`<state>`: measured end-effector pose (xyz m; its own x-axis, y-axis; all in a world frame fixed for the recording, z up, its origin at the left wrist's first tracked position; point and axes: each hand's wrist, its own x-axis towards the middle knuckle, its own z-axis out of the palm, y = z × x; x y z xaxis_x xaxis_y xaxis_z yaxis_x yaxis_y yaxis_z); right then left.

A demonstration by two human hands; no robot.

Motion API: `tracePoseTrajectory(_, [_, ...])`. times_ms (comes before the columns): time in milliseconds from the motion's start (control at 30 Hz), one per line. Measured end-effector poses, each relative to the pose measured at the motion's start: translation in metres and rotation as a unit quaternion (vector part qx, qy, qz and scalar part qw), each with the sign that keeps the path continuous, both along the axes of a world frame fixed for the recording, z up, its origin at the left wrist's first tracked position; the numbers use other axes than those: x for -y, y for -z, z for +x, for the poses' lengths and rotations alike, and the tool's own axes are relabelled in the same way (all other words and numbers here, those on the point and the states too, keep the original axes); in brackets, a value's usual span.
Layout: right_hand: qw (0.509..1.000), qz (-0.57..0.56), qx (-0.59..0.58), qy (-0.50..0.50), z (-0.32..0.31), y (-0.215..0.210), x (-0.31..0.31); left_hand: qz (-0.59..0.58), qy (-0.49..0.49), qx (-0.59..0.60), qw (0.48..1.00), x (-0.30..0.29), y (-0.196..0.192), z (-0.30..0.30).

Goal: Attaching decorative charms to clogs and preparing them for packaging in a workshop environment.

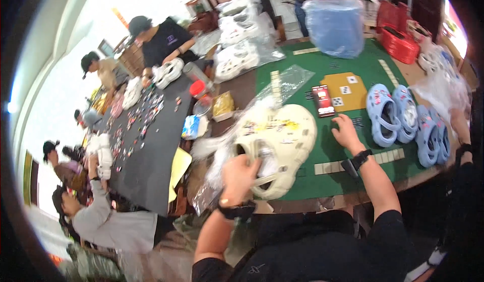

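A large cream clog (290,136) with small colourful charms across its toe lies on the green mat, tilted, its strap side toward me. My left hand (239,176) is closed on the rim of its foot opening; crumpled clear wrap shows inside. Over the mat, right of the clog, hovers my right hand (347,132), fingers loosely bent and apart, with nothing seen in it. Just beyond it lies a phone (323,100) with a lit reddish screen. Two pairs of light blue clogs with charms, the nearer pair (393,114) and a farther-right pair (431,140), stand beyond my right hand.
Clear plastic bags (222,148) lie left of the clog. A dark table (151,166) scattered with small charms stands at left, with several people around it. Bagged white clogs (237,55), a blue plastic-wrapped tub (335,27) and a red basket (398,45) are at the back.
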<state>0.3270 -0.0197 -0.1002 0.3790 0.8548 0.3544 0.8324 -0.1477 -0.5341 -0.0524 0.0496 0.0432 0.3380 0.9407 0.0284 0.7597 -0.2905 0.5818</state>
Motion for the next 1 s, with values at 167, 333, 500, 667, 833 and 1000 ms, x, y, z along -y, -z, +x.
tracePoseTrajectory(167, [0.999,-0.025,-0.025,-0.006,0.003,0.025,0.012,0.076,0.113,-0.064,0.989,0.039,0.052,0.042])
tracePoseTrajectory(333, [0.999,0.022,-0.031,-0.035,0.010,0.024,0.003,0.152,0.170,0.017,0.973,0.043,0.047,0.023])
tracePoseTrajectory(500, [0.998,0.011,0.061,0.024,0.007,-0.005,-0.015,0.180,0.159,0.043,0.970,0.041,0.055,-0.015])
tracePoseTrajectory(667, [0.992,-0.048,0.114,0.032,0.024,0.002,-0.036,0.061,0.139,0.071,0.986,0.056,0.072,-0.041])
tracePoseTrajectory(833, [0.985,-0.107,0.129,0.030,0.029,0.003,-0.046,0.004,0.135,0.095,0.986,0.064,0.078,-0.045])
tracePoseTrajectory(1000, [0.983,-0.109,0.147,0.028,0.032,0.004,-0.050,0.024,0.115,0.106,0.987,0.074,0.083,-0.037])
